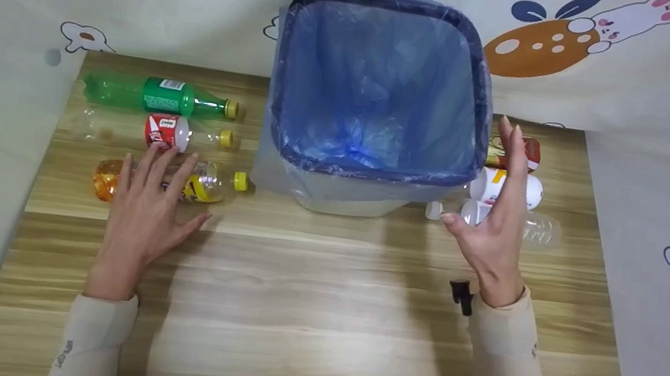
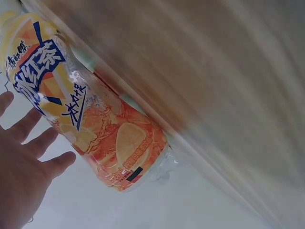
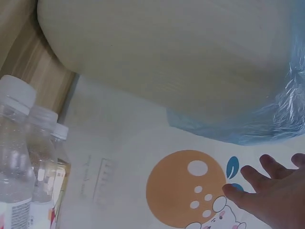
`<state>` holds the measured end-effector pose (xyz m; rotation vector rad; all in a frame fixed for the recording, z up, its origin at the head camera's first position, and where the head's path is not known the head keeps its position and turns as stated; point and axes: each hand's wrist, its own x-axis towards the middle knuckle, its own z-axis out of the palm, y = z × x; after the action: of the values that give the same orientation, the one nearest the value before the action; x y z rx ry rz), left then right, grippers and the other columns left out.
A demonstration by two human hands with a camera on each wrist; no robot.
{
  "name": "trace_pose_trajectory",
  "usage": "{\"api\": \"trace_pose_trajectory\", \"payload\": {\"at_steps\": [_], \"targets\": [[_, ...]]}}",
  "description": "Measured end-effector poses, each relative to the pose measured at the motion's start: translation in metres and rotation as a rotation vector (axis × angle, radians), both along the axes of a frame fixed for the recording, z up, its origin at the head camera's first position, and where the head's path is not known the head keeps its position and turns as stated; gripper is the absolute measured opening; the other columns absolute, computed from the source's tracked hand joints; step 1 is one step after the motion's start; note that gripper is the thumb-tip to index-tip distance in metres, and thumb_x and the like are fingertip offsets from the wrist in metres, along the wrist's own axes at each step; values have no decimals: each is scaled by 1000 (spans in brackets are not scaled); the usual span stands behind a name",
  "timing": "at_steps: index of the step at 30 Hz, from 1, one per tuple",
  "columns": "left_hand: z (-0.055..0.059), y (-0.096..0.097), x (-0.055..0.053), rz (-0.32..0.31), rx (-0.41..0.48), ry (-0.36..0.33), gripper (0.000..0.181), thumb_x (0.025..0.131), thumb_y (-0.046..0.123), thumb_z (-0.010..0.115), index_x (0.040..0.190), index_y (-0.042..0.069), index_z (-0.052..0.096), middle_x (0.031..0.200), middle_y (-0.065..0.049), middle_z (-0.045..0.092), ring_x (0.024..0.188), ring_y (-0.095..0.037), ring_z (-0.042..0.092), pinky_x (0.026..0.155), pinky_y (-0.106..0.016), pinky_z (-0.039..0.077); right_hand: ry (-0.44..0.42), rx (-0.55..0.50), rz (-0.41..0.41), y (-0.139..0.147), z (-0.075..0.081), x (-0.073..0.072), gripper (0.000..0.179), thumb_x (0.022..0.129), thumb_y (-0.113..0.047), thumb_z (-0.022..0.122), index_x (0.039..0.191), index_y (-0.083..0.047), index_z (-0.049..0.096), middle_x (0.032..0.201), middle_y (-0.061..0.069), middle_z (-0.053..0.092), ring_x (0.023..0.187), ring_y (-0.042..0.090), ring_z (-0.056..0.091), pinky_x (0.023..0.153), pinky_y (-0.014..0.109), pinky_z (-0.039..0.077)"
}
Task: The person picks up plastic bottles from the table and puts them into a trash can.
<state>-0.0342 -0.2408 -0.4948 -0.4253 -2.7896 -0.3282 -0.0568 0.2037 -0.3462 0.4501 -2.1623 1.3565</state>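
My left hand [image 1: 147, 209] is spread over a plastic iced tea bottle [image 1: 204, 188] that lies on its side, yellow cap toward the bin. In the left wrist view its orange and yellow label [image 2: 90, 109] shows beside my straight fingers [image 2: 59, 164]. On the right, my right hand [image 1: 499, 234] is raised with its fingers straight and thumb apart, over a clear bottle [image 1: 541, 229] with a white cap. Beyond that bottle lie a white-labelled bottle [image 1: 534, 192] and a red-labelled one [image 1: 531, 153], both partly hidden by the hand.
A bin lined with a blue bag [image 1: 369, 172] stands at the back centre between the bottles. A green bottle [image 1: 123, 90] and a clear bottle with a red label [image 1: 164, 130] lie at the back left. Patterned cloth [image 1: 642, 181] surrounds the wooden table [image 1: 310, 287].
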Motion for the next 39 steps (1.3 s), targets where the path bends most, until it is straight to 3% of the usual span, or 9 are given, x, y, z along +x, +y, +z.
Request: {"api": "trace_pose_trajectory", "payload": {"at_steps": [7, 16, 23, 30, 39], "targets": [[-1, 2, 1, 1, -14, -8, 97, 74, 54, 79, 154, 21, 36, 154, -20, 36, 140, -42, 35, 113, -64, 24, 28, 33, 0, 8, -12, -15, 122, 73, -78, 64, 147, 12, 30, 155, 17, 39, 144, 30, 33, 120, 45, 20], [-2, 3, -1, -17, 6, -37, 83, 78, 41, 80, 150, 25, 44, 145, -20, 48, 133, -42, 43, 114, -63, 24, 22, 81, 12, -1, -2, -31, 111, 77, -80, 58, 150, 2, 36, 154, 9, 39, 142, 26, 35, 118, 41, 24], [-3, 3, -1, 12, 10, -105, 85, 78, 37, 84, 151, 28, 42, 144, -18, 49, 131, -41, 45, 113, -63, 25, -27, 98, -3, -6, 0, -34, 100, 79, -78, 57, 149, -6, 43, 155, 4, 38, 142, 22, 33, 117, 40, 24], [-3, 1, -6, -5, 8, -82, 82, 77, 37, 85, 148, 24, 47, 137, -19, 54, 122, -43, 50, 108, -63, 30, 1, 137, -24, -5, 2, -34, 99, 80, -75, 59, 147, -3, 44, 154, 7, 39, 141, 22, 35, 118, 39, 25], [-3, -1, -9, -5, -11, -107, 82, 79, 42, 83, 149, 25, 44, 136, -18, 53, 119, -42, 51, 102, -63, 34, -31, 63, -1, -7, -3, -34, 100, 79, -69, 66, 146, 0, 42, 156, 5, 37, 145, 23, 31, 120, 40, 20]]}}
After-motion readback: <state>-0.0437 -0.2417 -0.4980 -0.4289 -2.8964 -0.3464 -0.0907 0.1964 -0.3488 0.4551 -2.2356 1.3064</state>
